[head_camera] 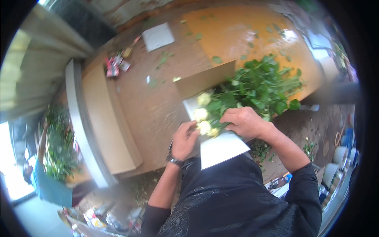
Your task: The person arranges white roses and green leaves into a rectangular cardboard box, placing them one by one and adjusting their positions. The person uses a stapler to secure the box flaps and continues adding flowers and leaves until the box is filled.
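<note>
A bunch of pale cream roses [202, 114] lies on its side in front of me, blooms to the left. Its leafy green stems [260, 86] spread over the table to the right. My left hand [183, 140], with a dark band at the wrist, touches the lowest blooms with curled fingers; whether it grips one is blurred. My right hand [247, 121] closes its fingers around the bunch just behind the blooms. Under the flowers lies a white sheet [223, 151], its near flap jutting over the table edge toward me. Brown cardboard [207, 78] stands up behind the blooms.
Long folded cardboard [103, 118] lies at the left of the brown table [148, 118]. Farther back are a white square [158, 37] and small pink packets [114, 66]. Loose leaves dot the orange surface [231, 32]. A person [50, 180] in blue stands far left by more greenery [59, 145].
</note>
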{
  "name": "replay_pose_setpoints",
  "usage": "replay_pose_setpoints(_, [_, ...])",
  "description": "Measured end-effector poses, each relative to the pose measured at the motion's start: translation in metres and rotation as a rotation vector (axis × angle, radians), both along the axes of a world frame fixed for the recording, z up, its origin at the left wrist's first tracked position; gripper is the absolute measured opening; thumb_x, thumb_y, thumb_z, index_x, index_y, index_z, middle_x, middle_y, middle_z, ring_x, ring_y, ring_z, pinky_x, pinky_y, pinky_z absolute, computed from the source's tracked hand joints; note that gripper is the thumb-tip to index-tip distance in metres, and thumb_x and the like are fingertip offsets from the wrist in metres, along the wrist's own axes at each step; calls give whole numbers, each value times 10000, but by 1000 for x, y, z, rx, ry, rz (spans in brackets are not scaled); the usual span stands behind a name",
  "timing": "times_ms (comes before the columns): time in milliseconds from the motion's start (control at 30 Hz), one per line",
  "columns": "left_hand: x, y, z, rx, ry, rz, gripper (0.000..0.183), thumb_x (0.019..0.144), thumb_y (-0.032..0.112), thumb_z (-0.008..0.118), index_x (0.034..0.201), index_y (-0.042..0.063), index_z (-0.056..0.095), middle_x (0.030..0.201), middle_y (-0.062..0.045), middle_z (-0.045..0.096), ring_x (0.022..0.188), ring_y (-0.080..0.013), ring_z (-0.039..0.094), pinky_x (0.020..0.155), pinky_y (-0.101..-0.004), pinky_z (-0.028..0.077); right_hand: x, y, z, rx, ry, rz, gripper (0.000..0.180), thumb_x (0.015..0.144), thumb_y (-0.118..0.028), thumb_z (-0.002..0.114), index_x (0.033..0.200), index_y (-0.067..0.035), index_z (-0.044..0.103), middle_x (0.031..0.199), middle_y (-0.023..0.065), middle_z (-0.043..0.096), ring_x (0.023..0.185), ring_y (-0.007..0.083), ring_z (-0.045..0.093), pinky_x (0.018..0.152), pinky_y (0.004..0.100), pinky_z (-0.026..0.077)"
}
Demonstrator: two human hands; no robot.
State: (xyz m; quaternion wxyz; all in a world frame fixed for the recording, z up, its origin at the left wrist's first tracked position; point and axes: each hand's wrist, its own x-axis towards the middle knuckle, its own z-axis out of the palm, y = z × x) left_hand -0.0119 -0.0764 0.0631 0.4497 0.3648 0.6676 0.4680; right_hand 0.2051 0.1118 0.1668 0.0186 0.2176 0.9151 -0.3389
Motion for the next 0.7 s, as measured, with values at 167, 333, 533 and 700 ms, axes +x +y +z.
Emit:
replay_pose_setpoints(167, [9, 1, -1, -18, -178, 69, 441, 975, 161, 777, 1374, 12, 662, 1187, -143, 731, 963, -177, 751, 851, -318, 607, -22, -4, -23, 10, -244, 135, 362, 797, -151, 761, 1152, -91, 729, 950, 158, 751, 961, 388, 726, 801, 514, 554])
replay_pose_setpoints(333, [14, 7, -7, 28, -194, 97, 427, 975, 167, 779, 1348, -1, 656, 1204, -178, 751, 987, -213, 765, 880, -344, 611, -27, -1, -16, 111, -120, 139, 367, 731, -103, 787, 1096, -92, 751, 808, 95, 723, 853, 362, 711, 761, 478, 545])
replay_pose_setpoints(533, [18, 10, 1, -3, -127, 75, 471, 949, 141, 789, 1371, 18, 619, 1249, -178, 741, 1026, -230, 753, 904, -359, 610, -15, 16, 25, 75, 148, 29, 345, 711, -44, 777, 1054, -65, 741, 900, 77, 695, 932, 312, 651, 847, 418, 505])
replay_pose_setpoints(700, [20, 8, 12, 84, -189, -22, 551, 946, 134, 800, 1445, 51, 581, 1246, -129, 728, 1047, -188, 722, 925, -344, 597, -9, 24, 26, -5, 240, -143, 300, 795, -36, 802, 1082, -15, 720, 990, 123, 696, 957, 327, 657, 878, 403, 527])
